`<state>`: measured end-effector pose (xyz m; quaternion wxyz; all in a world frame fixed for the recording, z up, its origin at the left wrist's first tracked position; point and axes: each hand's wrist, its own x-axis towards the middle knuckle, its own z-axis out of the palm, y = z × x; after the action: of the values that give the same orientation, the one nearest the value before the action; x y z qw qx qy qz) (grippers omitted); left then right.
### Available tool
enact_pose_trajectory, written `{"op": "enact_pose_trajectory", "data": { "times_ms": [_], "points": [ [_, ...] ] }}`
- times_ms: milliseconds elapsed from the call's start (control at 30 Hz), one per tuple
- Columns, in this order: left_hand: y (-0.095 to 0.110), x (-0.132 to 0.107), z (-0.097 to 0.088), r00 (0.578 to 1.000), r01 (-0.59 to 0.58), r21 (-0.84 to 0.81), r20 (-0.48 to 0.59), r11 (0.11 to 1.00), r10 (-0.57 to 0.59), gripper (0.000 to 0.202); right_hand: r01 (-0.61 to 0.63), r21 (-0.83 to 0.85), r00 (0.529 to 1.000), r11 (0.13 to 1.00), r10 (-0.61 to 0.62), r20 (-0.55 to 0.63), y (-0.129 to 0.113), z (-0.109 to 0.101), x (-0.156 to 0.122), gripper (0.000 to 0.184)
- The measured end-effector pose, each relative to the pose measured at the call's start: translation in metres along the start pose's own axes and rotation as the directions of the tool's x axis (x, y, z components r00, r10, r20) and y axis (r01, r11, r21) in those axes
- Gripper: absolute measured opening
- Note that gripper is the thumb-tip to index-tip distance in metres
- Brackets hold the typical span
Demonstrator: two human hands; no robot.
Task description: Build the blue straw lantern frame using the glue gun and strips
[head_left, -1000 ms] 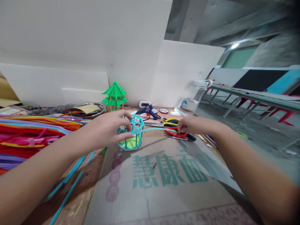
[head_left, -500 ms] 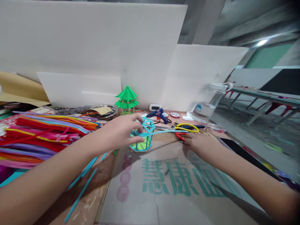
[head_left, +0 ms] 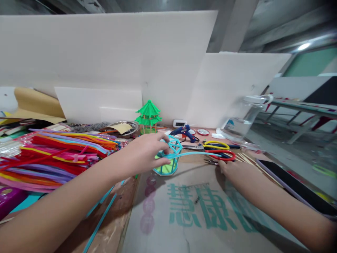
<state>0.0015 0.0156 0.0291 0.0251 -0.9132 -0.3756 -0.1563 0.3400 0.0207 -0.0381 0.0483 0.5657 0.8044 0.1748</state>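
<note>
Left hand [head_left: 150, 151] is loosely pinching blue frame [head_left: 170, 168], frame is standing at far edge of printed board [head_left: 160, 233], blue strip [head_left: 195, 153] is extending rightward, right hand [head_left: 233, 170] is resting beside red-handled tool [head_left: 233, 155], grip unclear.

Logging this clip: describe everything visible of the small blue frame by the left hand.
The blue frame is a small open cage of light-blue strips, perhaps pipe cleaners: slanting struts on top, uprights between, and a flat, many-sided yellow-green base edged in blue. It stands roughly upright at the far left of the printed board. The left hand hides part of its left side, thumb and fingers apparently touching it. A blue strip extends rightward from it; the join is unclear.
</note>
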Motion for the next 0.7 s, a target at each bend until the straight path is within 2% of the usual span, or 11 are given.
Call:
{"op": "enact_pose_trajectory", "data": {
  "times_ms": [100,233,333,467,633,700],
  "points": [
    [0.000,0.001,0.000,1.000,-0.002,0.001,-0.003,1.000,0.002,0.023,-0.059,-0.004,0.988,0.998,0.058,0.140,0.005,-0.009,0.002,0.033],
    [-0.001,0.000,0.000,1.000,0.003,-0.014,0.015,1.000,-0.003,0.024,-0.035,0.179,0.991,0.983,0.011,0.136,0.009,-0.007,0.007,0.030],
    [-0.002,-0.001,0.000,1.000,0.009,-0.027,0.013,1.000,-0.009,0.026,0.008,0.206,0.989,0.979,-0.038,0.140,0.010,-0.001,0.011,0.028],
    [-0.003,-0.002,0.001,1.000,0.006,-0.035,0.004,0.999,-0.006,0.027,0.076,0.165,0.997,0.983,-0.076,-0.007,0.006,-0.009,0.006,0.029],
    [-0.005,0.000,0.004,0.999,-0.035,-0.071,-0.034,0.997,0.033,0.028,0.124,0.424,0.992,0.897,-0.102,-0.074,-0.019,-0.049,-0.016,0.025],
    [-0.005,0.000,0.006,0.996,-0.058,-0.062,-0.078,0.996,0.053,0.024,0.151,0.491,0.982,0.858,-0.073,-0.175,-0.036,-0.066,-0.018,0.030]
  ]
}}
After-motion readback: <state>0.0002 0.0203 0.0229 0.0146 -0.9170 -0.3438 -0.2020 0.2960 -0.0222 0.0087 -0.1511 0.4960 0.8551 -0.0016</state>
